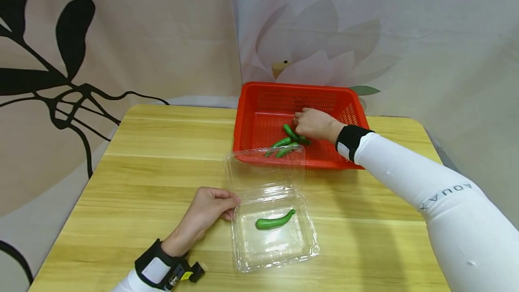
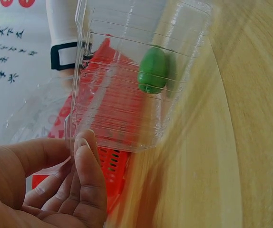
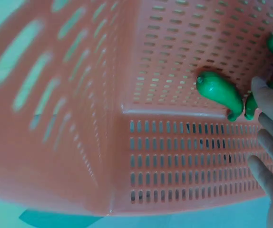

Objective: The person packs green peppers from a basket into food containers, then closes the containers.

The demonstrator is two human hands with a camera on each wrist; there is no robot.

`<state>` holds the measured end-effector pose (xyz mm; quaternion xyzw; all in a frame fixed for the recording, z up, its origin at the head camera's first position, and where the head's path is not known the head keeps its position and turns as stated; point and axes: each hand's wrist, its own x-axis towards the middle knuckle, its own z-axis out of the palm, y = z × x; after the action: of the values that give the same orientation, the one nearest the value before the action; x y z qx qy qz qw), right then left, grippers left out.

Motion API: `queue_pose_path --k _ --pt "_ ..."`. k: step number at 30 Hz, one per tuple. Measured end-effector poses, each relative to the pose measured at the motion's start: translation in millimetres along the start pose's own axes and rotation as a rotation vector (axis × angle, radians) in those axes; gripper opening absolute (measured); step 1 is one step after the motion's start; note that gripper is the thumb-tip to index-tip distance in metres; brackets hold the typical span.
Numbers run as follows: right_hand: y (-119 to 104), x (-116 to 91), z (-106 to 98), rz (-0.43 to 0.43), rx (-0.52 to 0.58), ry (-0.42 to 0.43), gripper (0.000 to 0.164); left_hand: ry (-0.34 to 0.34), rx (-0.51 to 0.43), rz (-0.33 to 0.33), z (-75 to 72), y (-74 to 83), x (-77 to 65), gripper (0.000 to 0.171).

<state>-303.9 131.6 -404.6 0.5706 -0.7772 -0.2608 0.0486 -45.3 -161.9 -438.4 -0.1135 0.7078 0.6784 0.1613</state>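
White sleeve (image 1: pixel 458 220) nearest the lens, running to a black wrist strap (image 1: pixel 352 142) and the right hand (image 1: pixel 318 125), which is down inside a red basket (image 1: pixel 300 86). Right fingers bent downward, their tips a little apart. Thumb not clear at this angle; cannot tell whether they pinch anything. Green peppers (image 1: pixel 290 131) in a loose cluster on the basket floor, just beside those fingertips, mostly on the person's side of them.

Left hand (image 1: pixel 212 204): thumb and forefinger clamped on the edge of a clear box (image 1: pixel 240 247), near its hinge. Single pepper (image 1: pixel 275 221) lies in the box, right of the left fingertips and slightly nearer the person, apart from both hands. Clear lid (image 1: pixel 263 172) opens away beyond the left fingers and overlaps the basket's near rim in view; contact uncertain. Box rests on a wooden table (image 1: pixel 162 161).

Risks, as judged: box looks thin and light, so a tug from the left fingers could skew it and roll its pepper. Lid could swing over if the right hand or sleeve brushes it. Smooth skins may slip from a fingertip-only pinch; crowding beside the right fingers could bring up two peppers together.
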Motion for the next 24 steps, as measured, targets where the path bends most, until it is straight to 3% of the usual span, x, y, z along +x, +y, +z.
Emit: queue_pose_path --k 4,9,17,24 --pt "6 -6 -5 0.001 0.009 0.032 0.017 -0.003 -0.004 0.003 0.9 -1.0 1.0 0.016" --pt "15 -12 -15 0.052 0.203 0.116 0.012 -0.005 -0.001 0.007 0.9 -2.1 2.1 0.018" --pt "21 -24 -36 0.211 0.468 0.136 0.017 -0.017 -0.002 0.02 -0.4 -1.8 0.9 0.02" --pt "24 -39 -46 0.318 0.552 0.183 0.014 -0.017 -0.005 0.015 -1.2 -0.1 -0.3 0.019"
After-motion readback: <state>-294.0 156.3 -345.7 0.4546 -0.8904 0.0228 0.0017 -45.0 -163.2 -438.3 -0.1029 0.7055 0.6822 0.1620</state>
